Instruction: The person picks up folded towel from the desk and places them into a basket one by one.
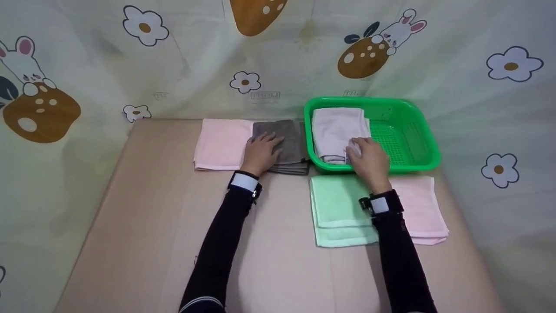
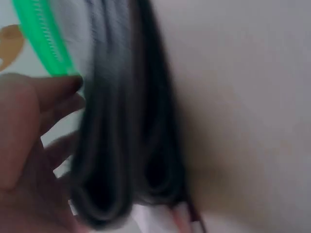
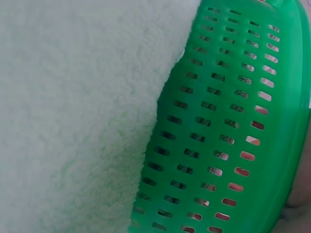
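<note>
On top of the folded dark grey towel point(image 1: 289, 143) lies my left hand point(image 1: 259, 154), its fingers spread. In the left wrist view the towel's layered folds point(image 2: 112, 145) show beside the thumb and fingers, blurred. My right hand point(image 1: 370, 163) reaches over the near rim of the green basket point(image 1: 423, 130). Its thumb and fingers pinch the near right part of a folded pale lavender towel point(image 1: 339, 130), which lies in the basket's left half. In the right wrist view the basket's slotted wall point(image 3: 209, 121) hides most of that hand.
A folded pink towel point(image 1: 223, 143) lies left of the grey one. In front of the basket are a folded mint green towel point(image 1: 341, 204) and another pink towel point(image 1: 419, 208), partly under the right forearm. A patterned curtain point(image 1: 195, 56) hangs behind the table point(image 1: 143, 217).
</note>
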Motion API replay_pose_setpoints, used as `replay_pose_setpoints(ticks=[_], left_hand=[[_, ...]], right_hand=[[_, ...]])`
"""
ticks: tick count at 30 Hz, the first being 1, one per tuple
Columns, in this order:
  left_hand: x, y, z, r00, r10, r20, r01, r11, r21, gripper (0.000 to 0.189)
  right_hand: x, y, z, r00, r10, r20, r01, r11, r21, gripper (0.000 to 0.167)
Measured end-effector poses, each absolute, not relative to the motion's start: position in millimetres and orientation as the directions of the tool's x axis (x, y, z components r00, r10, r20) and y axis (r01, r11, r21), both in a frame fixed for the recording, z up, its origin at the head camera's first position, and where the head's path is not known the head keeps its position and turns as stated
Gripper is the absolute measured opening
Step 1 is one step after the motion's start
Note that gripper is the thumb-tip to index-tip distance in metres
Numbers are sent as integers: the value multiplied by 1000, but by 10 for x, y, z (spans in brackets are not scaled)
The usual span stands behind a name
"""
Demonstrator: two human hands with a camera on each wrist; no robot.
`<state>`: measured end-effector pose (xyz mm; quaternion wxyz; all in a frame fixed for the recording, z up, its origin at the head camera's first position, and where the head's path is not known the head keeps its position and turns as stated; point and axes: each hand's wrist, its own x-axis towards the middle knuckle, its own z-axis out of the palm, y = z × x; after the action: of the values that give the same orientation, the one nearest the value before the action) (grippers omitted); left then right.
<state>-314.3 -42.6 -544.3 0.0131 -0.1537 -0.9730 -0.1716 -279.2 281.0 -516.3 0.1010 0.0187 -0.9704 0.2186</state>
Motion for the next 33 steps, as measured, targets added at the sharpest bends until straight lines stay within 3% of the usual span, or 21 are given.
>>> replay_pose_setpoints(ticks=[18, 25, 33], left_hand=[[-2843, -497, -5471, -929, 364, 68, 369, 892, 260, 38], [-2452, -535, -5435, -901, 418, 118, 434, 865, 253, 30], [-1988, -600, -5329, -880, 461, 111, 474, 864, 167, 29]], right_hand=[[-2788, 2837, -5163, -979, 2, 206, -88, 900, -428, 47], [-2791, 2836, -5168, -979, -5, 204, -93, 902, -422, 46], [-2793, 2838, -5168, -977, 4, 214, -88, 903, -420, 46]])
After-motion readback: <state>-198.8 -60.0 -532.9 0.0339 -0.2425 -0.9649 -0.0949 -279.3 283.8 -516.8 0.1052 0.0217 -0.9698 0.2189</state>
